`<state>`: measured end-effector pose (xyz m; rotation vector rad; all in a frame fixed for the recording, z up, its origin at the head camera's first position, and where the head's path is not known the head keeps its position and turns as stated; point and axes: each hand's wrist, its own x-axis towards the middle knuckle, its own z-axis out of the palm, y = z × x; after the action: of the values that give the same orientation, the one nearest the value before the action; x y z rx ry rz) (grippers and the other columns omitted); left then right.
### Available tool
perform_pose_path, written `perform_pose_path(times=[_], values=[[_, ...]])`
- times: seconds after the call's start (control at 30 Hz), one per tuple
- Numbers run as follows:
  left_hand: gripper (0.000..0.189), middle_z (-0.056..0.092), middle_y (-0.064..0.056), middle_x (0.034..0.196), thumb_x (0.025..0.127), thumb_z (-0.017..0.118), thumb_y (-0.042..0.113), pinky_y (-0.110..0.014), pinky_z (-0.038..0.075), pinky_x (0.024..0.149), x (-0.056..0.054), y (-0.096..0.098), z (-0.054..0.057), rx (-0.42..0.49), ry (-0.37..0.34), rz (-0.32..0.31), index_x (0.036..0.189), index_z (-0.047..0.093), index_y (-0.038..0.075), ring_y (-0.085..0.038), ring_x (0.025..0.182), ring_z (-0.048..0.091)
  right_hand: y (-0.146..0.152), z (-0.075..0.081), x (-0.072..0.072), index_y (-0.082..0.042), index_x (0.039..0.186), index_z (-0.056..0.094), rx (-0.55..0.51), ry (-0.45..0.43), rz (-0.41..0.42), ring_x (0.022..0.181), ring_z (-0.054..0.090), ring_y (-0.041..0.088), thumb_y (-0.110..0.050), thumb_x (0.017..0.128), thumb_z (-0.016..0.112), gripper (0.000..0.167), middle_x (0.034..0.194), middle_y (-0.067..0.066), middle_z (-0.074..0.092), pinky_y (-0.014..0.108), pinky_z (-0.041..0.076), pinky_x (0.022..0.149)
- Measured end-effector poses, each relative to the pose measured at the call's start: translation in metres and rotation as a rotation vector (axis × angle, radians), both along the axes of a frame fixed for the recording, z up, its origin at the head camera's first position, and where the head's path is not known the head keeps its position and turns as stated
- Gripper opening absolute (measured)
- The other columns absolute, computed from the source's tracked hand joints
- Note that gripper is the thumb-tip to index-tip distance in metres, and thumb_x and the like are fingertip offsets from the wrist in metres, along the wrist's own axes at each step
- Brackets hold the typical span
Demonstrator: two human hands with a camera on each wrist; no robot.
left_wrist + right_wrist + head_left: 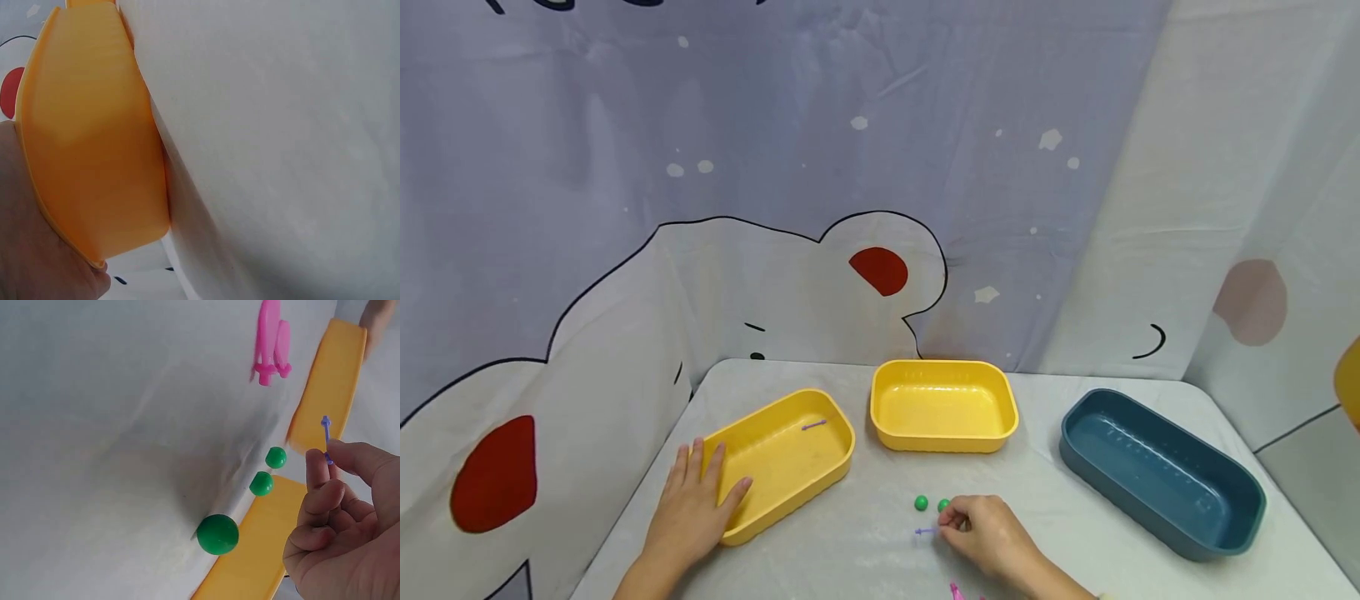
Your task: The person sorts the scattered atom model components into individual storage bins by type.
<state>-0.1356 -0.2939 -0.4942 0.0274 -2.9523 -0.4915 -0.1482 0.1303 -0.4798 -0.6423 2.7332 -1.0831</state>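
My right hand [988,533] pinches one end of a small purple stick with knobbed ends [325,428] between thumb and fingertip, above the table. Two small green balls [921,503] lie just beyond it; the right wrist view also shows a larger green ball [217,534]. My left hand [688,508] rests with fairly straight fingers on the near left end of a yellow tray [790,500], thumb over the inside. A similar purple stick [814,424] lies in that tray. In the left wrist view, the hand covers part of the tray's rim.
A second yellow tray [943,444] stands at the back middle, and a dark blue tray [1157,517] stands at the right. Two pink pieces [269,337] lie near the table's front edge. Printed cloth hangs behind and beside the table.
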Motion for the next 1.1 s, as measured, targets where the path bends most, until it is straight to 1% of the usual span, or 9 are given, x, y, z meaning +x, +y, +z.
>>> perform_pose_path(times=[0.23,0.4,0.5,0.6,0.73,0.93,1.1], values=[[0.086,0.015,-0.037,0.161,0.102,0.042,0.062,-0.071,0.015,0.115,0.0,0.0,0.001,0.003,0.0,-0.002,0.155,0.032,-0.005,-0.055,0.149,0.009,-0.003,0.008,-0.004,-0.021,0.078,0.072,-0.021,0.062,-0.012,0.061,0.048,-0.004,-0.013,0.084,0.08,0.013,0.069,-0.018,0.062,0.019,0.043,0.055],[0.086,0.014,-0.038,0.16,0.102,0.042,0.062,-0.071,0.015,0.115,0.0,0.001,0.002,0.007,-0.001,-0.004,0.155,0.033,-0.005,-0.056,0.148,0.01,-0.005,0.015,-0.008,-0.02,0.08,0.073,-0.031,0.068,-0.029,0.058,0.046,-0.003,-0.012,0.085,0.079,0.011,0.068,-0.019,0.06,0.019,0.041,0.052],[0.085,0.015,-0.038,0.16,0.102,0.043,0.061,-0.071,0.016,0.115,0.0,0.001,0.002,0.0,0.008,-0.006,0.154,0.033,-0.006,-0.056,0.148,0.011,-0.006,0.019,-0.01,-0.021,0.08,0.074,-0.037,0.075,-0.043,0.058,0.046,-0.003,-0.013,0.086,0.079,0.011,0.068,-0.019,0.06,0.019,0.041,0.052],[0.083,0.017,-0.039,0.159,0.103,0.044,0.059,-0.072,0.017,0.113,0.0,0.001,0.002,-0.002,0.027,-0.013,0.153,0.035,-0.006,-0.057,0.147,0.012,-0.008,0.024,-0.012,-0.022,0.08,0.073,-0.04,0.107,-0.056,0.059,0.045,-0.003,-0.014,0.085,0.08,0.011,0.068,-0.02,0.06,0.019,0.04,0.053],[0.082,0.017,-0.039,0.159,0.103,0.045,0.058,-0.072,0.018,0.113,0.0,0.001,0.002,-0.006,0.031,-0.016,0.153,0.035,-0.006,-0.057,0.147,0.013,-0.01,0.029,-0.016,-0.022,0.079,0.073,-0.044,0.14,-0.067,0.059,0.045,-0.003,-0.014,0.084,0.08,0.012,0.068,-0.019,0.06,0.019,0.04,0.052],[0.082,0.016,-0.039,0.159,0.103,0.045,0.058,-0.071,0.017,0.114,0.0,0.001,0.002,-0.022,0.011,-0.015,0.153,0.035,-0.006,-0.057,0.147,0.013,-0.013,0.037,-0.021,-0.024,0.082,0.075,-0.047,0.111,-0.075,0.06,0.046,-0.001,-0.016,0.087,0.078,0.01,0.068,-0.019,0.061,0.02,0.041,0.052],[0.083,0.015,-0.038,0.16,0.103,0.044,0.059,-0.071,0.016,0.114,0.0,0.001,0.002,-0.012,0.004,-0.012,0.154,0.034,-0.005,-0.057,0.147,0.012,-0.017,0.04,-0.024,-0.024,0.083,0.074,-0.038,0.106,-0.078,0.061,0.047,0.001,-0.018,0.088,0.078,0.009,0.07,-0.02,0.062,0.02,0.043,0.054]])
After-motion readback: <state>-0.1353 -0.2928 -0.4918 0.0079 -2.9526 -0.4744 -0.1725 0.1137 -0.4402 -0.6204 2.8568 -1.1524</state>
